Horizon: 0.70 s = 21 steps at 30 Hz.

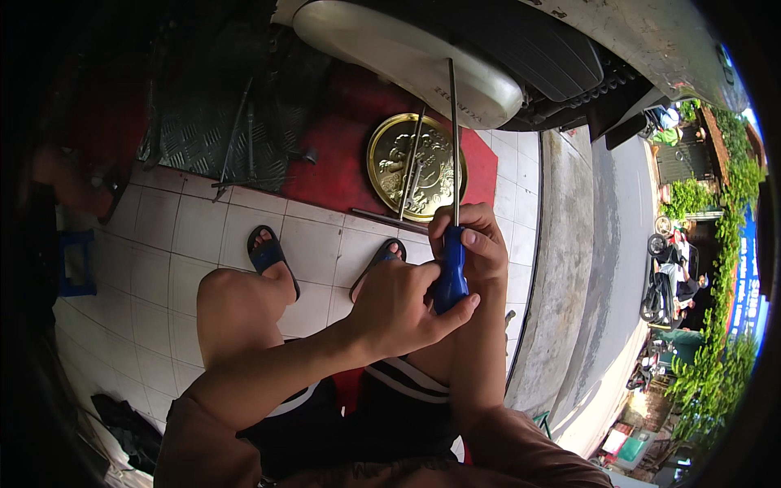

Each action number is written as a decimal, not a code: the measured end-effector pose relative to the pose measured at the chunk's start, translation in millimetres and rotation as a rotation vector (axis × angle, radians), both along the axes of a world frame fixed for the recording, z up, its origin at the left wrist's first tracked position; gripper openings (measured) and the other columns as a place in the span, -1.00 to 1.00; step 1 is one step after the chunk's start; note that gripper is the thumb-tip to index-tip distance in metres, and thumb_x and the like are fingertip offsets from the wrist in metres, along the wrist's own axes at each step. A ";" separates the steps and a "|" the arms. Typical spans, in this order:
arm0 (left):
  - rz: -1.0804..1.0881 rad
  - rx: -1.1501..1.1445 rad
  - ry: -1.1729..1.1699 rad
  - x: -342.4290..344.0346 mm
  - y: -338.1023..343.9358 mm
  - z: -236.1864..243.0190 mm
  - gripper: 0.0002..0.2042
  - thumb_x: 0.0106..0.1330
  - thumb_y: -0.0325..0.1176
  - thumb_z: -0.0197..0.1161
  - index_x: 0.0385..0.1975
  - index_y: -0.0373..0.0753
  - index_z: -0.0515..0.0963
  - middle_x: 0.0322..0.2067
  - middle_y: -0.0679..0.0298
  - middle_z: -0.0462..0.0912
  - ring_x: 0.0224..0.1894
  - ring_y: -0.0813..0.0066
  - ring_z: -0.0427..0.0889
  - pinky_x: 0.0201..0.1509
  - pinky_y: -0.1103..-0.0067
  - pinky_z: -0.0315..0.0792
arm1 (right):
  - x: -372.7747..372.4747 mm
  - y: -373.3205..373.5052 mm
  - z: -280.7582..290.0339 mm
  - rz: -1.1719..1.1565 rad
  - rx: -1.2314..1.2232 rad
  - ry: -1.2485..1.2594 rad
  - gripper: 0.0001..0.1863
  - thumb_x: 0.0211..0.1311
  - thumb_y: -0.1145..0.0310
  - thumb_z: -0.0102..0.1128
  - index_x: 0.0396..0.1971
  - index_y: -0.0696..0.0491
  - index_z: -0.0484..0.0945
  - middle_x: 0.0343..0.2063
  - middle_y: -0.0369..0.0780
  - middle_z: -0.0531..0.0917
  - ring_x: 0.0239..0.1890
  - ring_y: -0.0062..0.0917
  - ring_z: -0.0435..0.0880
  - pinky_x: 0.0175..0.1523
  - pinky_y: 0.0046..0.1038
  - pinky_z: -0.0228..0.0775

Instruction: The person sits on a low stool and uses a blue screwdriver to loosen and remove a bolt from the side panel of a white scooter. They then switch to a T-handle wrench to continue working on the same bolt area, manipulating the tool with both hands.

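Note:
Both of my hands are closed on a long screwdriver with a blue handle (452,272), raised over my lap. My right hand (480,240) grips the upper handle near where the steel shaft begins, thumb along its side. Lower down, my left hand (394,305) pinches the handle's butt end, its thumb in front; part of its grip is hidden. The thin shaft (454,146) points up and away, its tip overlapping in view the silver-grey side cover (407,57) of a motorbike; whether it touches cannot be told. Beyond my hands lies a round gold tray (375,154) with metal tools across it.
The tray rests on a red mat (321,179). Left of it, wrenches and rods (236,138) lie on a dark ribbed mat (191,146). Another person's arm (77,183) shows at far left, above a blue stool (77,262). A kerb and road (602,236) run along the right.

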<state>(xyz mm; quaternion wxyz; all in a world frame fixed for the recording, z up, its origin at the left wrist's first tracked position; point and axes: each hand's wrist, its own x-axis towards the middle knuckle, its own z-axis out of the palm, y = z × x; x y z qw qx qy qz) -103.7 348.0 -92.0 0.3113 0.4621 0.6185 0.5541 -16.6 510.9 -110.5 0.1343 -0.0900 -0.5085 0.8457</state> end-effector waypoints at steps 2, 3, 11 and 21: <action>0.024 0.019 0.002 -7.1 -1.5 2.2 -0.58 0.12 -0.07 0.39 -0.73 -0.25 0.44 -0.83 0.25 0.48 -0.74 0.36 0.59 -0.61 0.51 0.41 | -8.9 -8.0 -1.2 -0.082 -0.015 0.062 -0.60 0.13 0.24 0.27 -0.29 0.36 0.59 -0.34 -0.05 0.64 -0.44 -0.41 0.61 -0.35 -0.50 0.45; 0.054 0.045 0.008 -9.8 -1.2 0.8 -0.59 0.12 -0.07 0.39 -0.73 -0.25 0.44 -0.82 0.24 0.48 -0.73 0.34 0.58 -0.61 0.50 0.40 | -12.4 -6.6 -3.1 -0.085 -0.002 0.076 -0.59 0.13 0.23 0.27 -0.29 0.36 0.59 -0.37 -0.05 0.63 -0.47 -0.43 0.59 -0.38 -0.51 0.42; 0.203 0.133 0.061 -36.5 -6.2 4.5 -0.56 0.10 -0.03 0.34 -0.76 -0.23 0.38 -0.83 0.17 0.43 -0.72 0.19 0.55 -0.58 0.39 0.40 | -47.5 -14.1 -8.3 -0.147 0.038 0.181 -0.52 0.19 0.09 0.14 -0.26 0.32 0.53 -0.58 -0.20 0.44 -0.63 -0.58 0.33 -0.56 -0.54 0.11; 0.212 0.129 -0.057 -46.3 -22.8 13.4 -0.63 0.08 -0.09 0.31 -0.60 -0.34 0.51 -0.74 0.11 0.55 -0.65 0.16 0.65 -0.49 0.36 0.55 | -66.5 -33.3 -6.4 -0.015 -0.127 0.297 -0.57 0.34 0.09 0.02 -0.17 0.23 0.44 -0.54 -0.28 0.35 -0.58 -0.60 0.30 -0.47 -0.51 0.22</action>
